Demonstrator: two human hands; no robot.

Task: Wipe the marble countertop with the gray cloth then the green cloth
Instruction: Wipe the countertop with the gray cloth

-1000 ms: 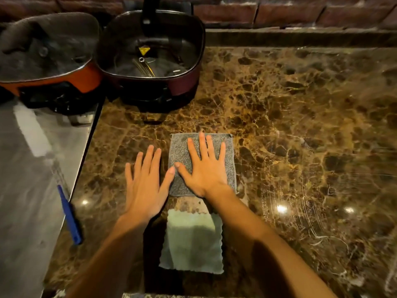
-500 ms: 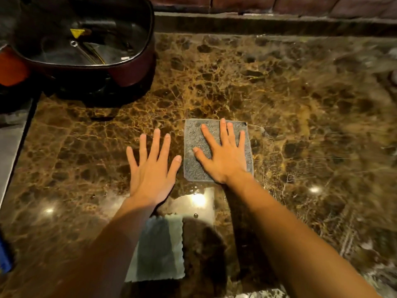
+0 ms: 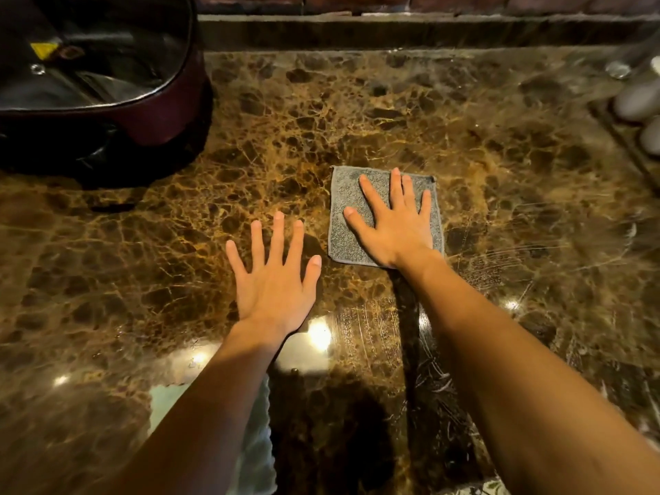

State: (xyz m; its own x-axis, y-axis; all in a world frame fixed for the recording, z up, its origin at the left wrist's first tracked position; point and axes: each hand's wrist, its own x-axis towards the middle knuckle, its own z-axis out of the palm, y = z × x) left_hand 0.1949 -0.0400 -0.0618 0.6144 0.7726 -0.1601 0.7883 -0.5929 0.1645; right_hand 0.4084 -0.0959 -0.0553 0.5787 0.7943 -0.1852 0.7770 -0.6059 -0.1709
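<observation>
The gray cloth [image 3: 343,209] lies flat and folded square on the brown marble countertop [image 3: 500,155]. My right hand [image 3: 393,223] presses on it, palm down with fingers spread. To the cloth's left, my left hand [image 3: 275,280] rests flat on the bare marble, fingers apart and holding nothing. The green cloth [image 3: 257,455] lies near the front edge, mostly hidden under my left forearm. Faint wet streaks show on the marble right of my right forearm.
A dark red electric pot [image 3: 107,76] with a glass lid stands at the back left. A tray of pale round objects [image 3: 635,105] sits at the right edge. A raised marble ledge [image 3: 393,30] and brick wall close the back.
My right hand has slid the gray cloth to the right across the marble. The left hand followed, flat on the counter. The view shifted right, so the pot and green cloth moved left.
</observation>
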